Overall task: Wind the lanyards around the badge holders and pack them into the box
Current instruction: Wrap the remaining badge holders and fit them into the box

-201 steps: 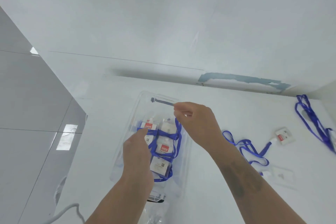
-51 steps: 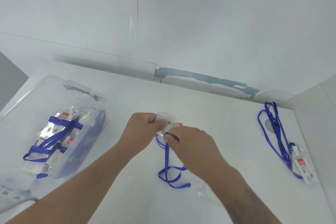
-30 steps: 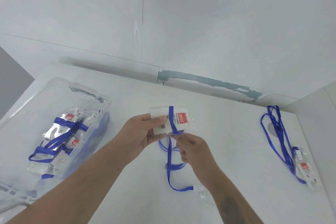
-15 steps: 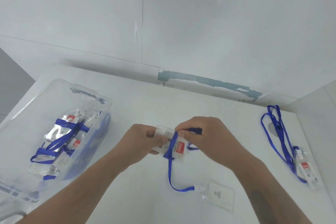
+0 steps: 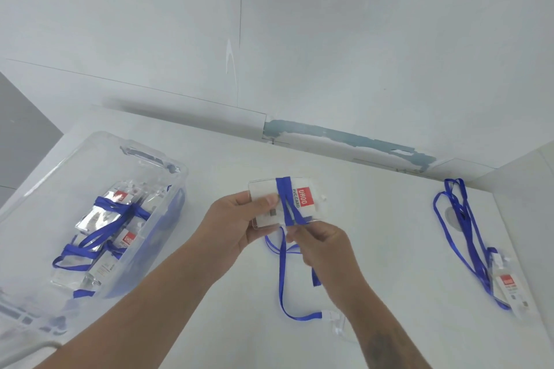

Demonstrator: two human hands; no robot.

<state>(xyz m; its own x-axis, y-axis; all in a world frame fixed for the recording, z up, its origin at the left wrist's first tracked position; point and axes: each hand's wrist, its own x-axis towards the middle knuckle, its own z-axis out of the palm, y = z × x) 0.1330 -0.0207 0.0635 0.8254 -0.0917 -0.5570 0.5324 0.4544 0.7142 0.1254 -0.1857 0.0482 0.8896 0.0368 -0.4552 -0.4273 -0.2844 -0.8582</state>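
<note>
Left hand [image 5: 236,225] grips the holder [image 5: 283,202] above the counter [image 5: 374,234], long axis sideways. Right hand [image 5: 317,246], just below, pinches the lanyard [image 5: 287,204] crossing it; the box [image 5: 180,177] lies left.

Both forearms bare to the bottom edge of the view, no sleeves, no watch, no rings or gloves visible. L hand [image 5: 236,225] & R hand [image 5: 320,246]: short nails, thumbnail on L plainly seen. R forearm carries a dark blurry mark, prob. a tattoo, near the bottom edge; shape too smeared to read.
</note>
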